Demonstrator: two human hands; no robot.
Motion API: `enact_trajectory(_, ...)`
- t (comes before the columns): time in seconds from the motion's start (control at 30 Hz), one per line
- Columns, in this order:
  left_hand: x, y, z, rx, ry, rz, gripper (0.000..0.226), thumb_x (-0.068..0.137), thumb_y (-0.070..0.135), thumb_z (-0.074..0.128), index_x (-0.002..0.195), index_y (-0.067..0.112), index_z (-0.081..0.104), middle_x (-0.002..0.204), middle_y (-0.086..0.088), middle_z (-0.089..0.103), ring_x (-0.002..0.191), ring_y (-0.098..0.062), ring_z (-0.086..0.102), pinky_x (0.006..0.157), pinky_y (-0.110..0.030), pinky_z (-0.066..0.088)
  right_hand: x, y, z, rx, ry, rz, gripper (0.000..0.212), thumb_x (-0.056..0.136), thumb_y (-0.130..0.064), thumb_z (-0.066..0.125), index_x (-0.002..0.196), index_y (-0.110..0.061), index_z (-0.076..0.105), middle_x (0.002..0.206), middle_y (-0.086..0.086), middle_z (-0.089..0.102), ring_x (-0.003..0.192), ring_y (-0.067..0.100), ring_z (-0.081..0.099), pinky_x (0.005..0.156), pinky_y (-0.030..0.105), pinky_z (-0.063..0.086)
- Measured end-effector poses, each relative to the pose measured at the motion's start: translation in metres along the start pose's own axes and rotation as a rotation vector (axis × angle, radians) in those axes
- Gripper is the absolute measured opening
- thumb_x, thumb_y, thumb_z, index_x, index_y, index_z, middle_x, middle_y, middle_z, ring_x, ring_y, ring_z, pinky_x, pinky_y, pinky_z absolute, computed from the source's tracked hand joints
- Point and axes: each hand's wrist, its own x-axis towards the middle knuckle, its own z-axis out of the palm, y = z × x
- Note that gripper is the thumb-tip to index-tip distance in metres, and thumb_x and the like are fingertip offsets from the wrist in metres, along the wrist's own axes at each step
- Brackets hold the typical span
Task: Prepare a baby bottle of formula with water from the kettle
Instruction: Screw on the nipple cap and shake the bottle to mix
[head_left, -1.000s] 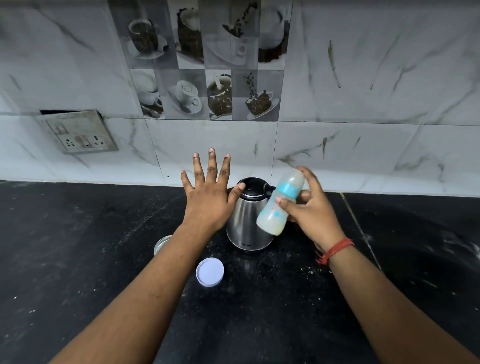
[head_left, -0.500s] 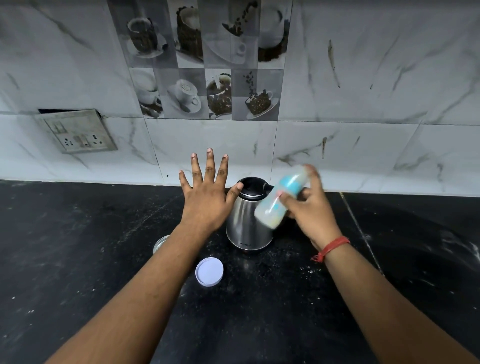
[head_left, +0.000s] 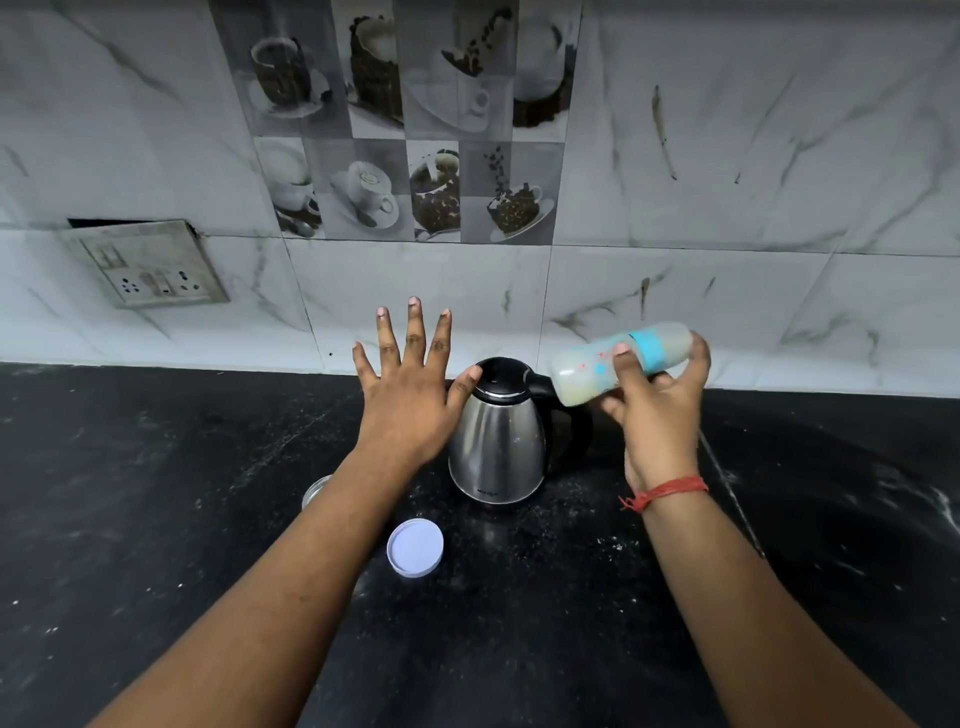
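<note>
Two hands show in the head view, both reaching forward over a black bench (head_left: 156, 519) set against a wall of marbled tiles.

The right hand (head_left: 657, 415) holds a baby bottle (head_left: 587, 371) up in the air, above and to the right of the kettle (head_left: 496, 447). The bottle lies almost on its side, its base toward the kettle and its blue collar (head_left: 647, 348) toward the right. The fingers (head_left: 626, 369) curl round its middle, with the thumb side behind it. Pale, milky liquid shows inside. A red thread (head_left: 667, 491) is tied round that wrist.

The left hand (head_left: 410, 400) hovers flat, palm down, its fingers straight and spread wide, holding nothing. Its thumb tip lies at the edge of the kettle's black lid (head_left: 498, 376); whether it touches cannot be told.

The kettle, steel with a black handle on its right, stands upright on the bench between the two hands. A round white lid (head_left: 415, 546) lies flat on the bench in front of the kettle, just beside the left forearm. The rim of a small round jar (head_left: 314, 491) peeks out from behind that forearm. White specks are scattered on the bench round the kettle.

On the wall to the left sits a tilted switch plate (head_left: 148, 265); above the hands are tiles with pictures of coffee cups (head_left: 410, 119).
</note>
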Motion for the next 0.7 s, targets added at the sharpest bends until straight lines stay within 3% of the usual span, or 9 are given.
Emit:
enact_trajectory(0.07, 0.0, -0.003, 0.001, -0.001, -0.001, -0.005, 0.08, 0.092, 0.074, -0.001, 0.161, 0.034, -0.014, 0.168, -0.003, -0.026, 0.152, -0.034, -0.03, 0.121, -0.065, -0.008, -0.004, 0.004, 0.001, -0.163, -0.124, 0.027, 0.074, 0.093, -0.009, 0.069, 0.149, -0.037, 0.029, 0.117, 0.011, 0.068, 0.099, 0.019, 0.073, 0.069, 0.031, 0.061)
enact_trajectory(0.13, 0.0, -0.005, 0.002, -0.013, 0.001, -0.014, 0.08, 0.092, 0.074, 0.0, 0.161, 0.034, -0.014, 0.168, -0.003, -0.025, 0.153, -0.034, -0.029, 0.122, -0.066, -0.007, -0.006, 0.006, 0.0, -0.294, -0.313, 0.082, 0.076, 0.089, -0.009, 0.074, 0.147, -0.04, 0.037, 0.11, 0.012, 0.071, 0.096, 0.021, 0.074, 0.067, 0.031, 0.062)
enact_trajectory(0.17, 0.0, -0.005, 0.002, -0.018, -0.001, -0.017, 0.08, 0.092, 0.074, -0.001, 0.161, 0.034, -0.014, 0.168, -0.003, -0.025, 0.152, -0.034, -0.03, 0.122, -0.066, -0.007, -0.005, 0.004, -0.002, -0.271, -0.296, 0.084, 0.074, 0.088, -0.01, 0.076, 0.144, -0.042, 0.041, 0.107, 0.011, 0.072, 0.097, 0.022, 0.074, 0.07, 0.036, 0.063)
enact_trajectory(0.23, 0.0, -0.003, 0.003, -0.016, -0.01, -0.015, 0.08, 0.092, 0.074, -0.001, 0.16, 0.035, -0.014, 0.168, -0.003, -0.026, 0.152, -0.034, -0.03, 0.122, -0.065, -0.008, -0.002, -0.001, -0.003, -0.127, -0.089, 0.028, 0.071, 0.089, -0.014, 0.075, 0.142, -0.045, 0.039, 0.111, 0.009, 0.072, 0.101, 0.023, 0.073, 0.076, 0.043, 0.063)
enact_trajectory(0.3, -0.002, -0.002, 0.004, -0.007, -0.013, -0.01, 0.08, 0.092, 0.074, 0.0, 0.161, 0.035, -0.014, 0.168, -0.003, -0.026, 0.153, -0.034, -0.03, 0.122, -0.065, -0.008, -0.004, 0.002, -0.002, -0.054, 0.044, -0.037, 0.075, 0.092, -0.015, 0.072, 0.148, -0.04, 0.03, 0.117, 0.009, 0.068, 0.1, 0.021, 0.072, 0.075, 0.037, 0.062)
enact_trajectory(0.33, -0.002, -0.002, 0.004, -0.006, -0.015, -0.009, 0.079, 0.093, 0.073, 0.001, 0.161, 0.035, -0.014, 0.169, -0.003, -0.025, 0.153, -0.034, -0.03, 0.122, -0.066, -0.008, -0.007, 0.003, -0.001, -0.114, 0.02, -0.054, 0.077, 0.092, -0.014, 0.072, 0.15, -0.039, 0.027, 0.117, 0.009, 0.067, 0.099, 0.021, 0.072, 0.075, 0.036, 0.062)
enact_trajectory(0.43, -0.001, -0.001, 0.005, -0.013, -0.016, -0.014, 0.08, 0.092, 0.073, 0.001, 0.161, 0.035, -0.013, 0.169, -0.002, -0.026, 0.152, -0.033, -0.03, 0.122, -0.065, -0.008, -0.014, 0.013, -0.003, -0.321, -0.278, 0.046, 0.082, 0.086, -0.01, 0.077, 0.149, -0.042, 0.036, 0.11, 0.008, 0.07, 0.099, 0.021, 0.073, 0.077, 0.039, 0.063)
enact_trajectory(0.6, -0.001, 0.001, 0.003, -0.009, -0.016, -0.005, 0.079, 0.092, 0.073, 0.001, 0.161, 0.035, -0.014, 0.168, -0.002, -0.027, 0.152, -0.033, -0.031, 0.122, -0.065, -0.009, -0.01, 0.015, -0.002, -0.062, 0.024, -0.001, 0.076, 0.092, -0.018, 0.073, 0.15, -0.039, 0.029, 0.119, 0.009, 0.065, 0.104, 0.02, 0.071, 0.077, 0.039, 0.062)
enact_trajectory(0.7, -0.001, 0.001, 0.003, -0.001, -0.014, -0.005, 0.078, 0.094, 0.072, 0.004, 0.161, 0.035, -0.013, 0.168, -0.002, -0.027, 0.152, -0.033, -0.031, 0.122, -0.065, -0.009, -0.009, 0.021, -0.002, -0.345, -0.282, 0.056, 0.079, 0.085, -0.02, 0.079, 0.143, -0.051, 0.035, 0.118, 0.009, 0.067, 0.103, 0.022, 0.071, 0.078, 0.041, 0.063)
